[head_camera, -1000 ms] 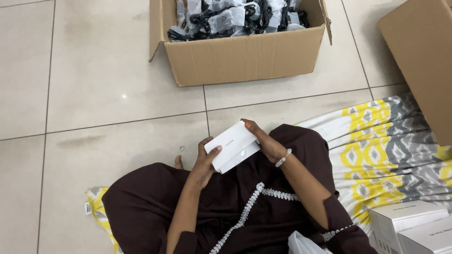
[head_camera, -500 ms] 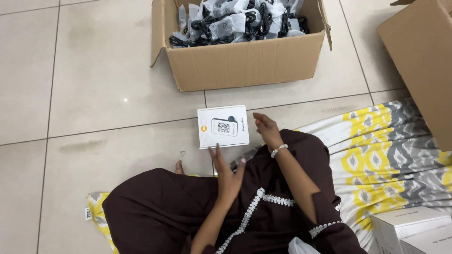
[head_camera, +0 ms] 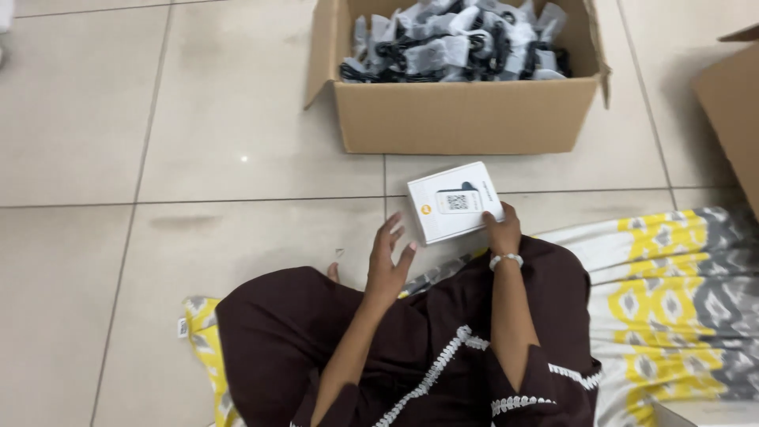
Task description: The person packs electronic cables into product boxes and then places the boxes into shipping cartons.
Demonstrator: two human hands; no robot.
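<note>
A small flat white box (head_camera: 455, 202), printed with a picture of a device, is held face up over the tiled floor just in front of my lap. My right hand (head_camera: 502, 229) grips its near right corner; a pearl bracelet is on that wrist. My left hand (head_camera: 387, 261) hovers just left of the box with the fingers spread, holding nothing and not touching it. Both arms reach out over my dark brown dress with white trim.
An open cardboard carton (head_camera: 462, 119) full of bagged black cables stands just beyond the white box. Another cardboard carton (head_camera: 731, 111) is at the right edge. A yellow, grey and white patterned mat (head_camera: 672, 300) lies under me. A white box corner (head_camera: 704, 413) shows bottom right.
One second ago both hands held the white box close to my lap. My right hand has carried it forward and turned it face up; my left hand has let go and opened.
</note>
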